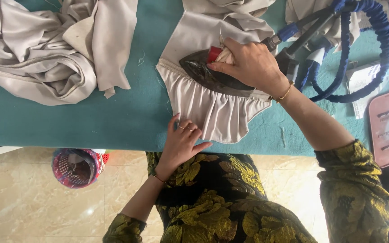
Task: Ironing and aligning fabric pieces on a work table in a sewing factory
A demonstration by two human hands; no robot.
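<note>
Both hands are at work on a pale beige piece of gathered, pleated fabric (212, 105) lying on the teal padded surface (113, 117). Her right hand (248, 65) is closed around the cloth-wrapped handle of a dark steel pressing iron (210, 76), which rests on the gathered seam. The left hand (181, 141) lies open and flat, fingers spread, pinning the fabric's near edge. A blue braided hose (379, 49) loops away from the iron at the right. A heap of crumpled beige cloth (46, 49) sits well apart to the left.
</note>
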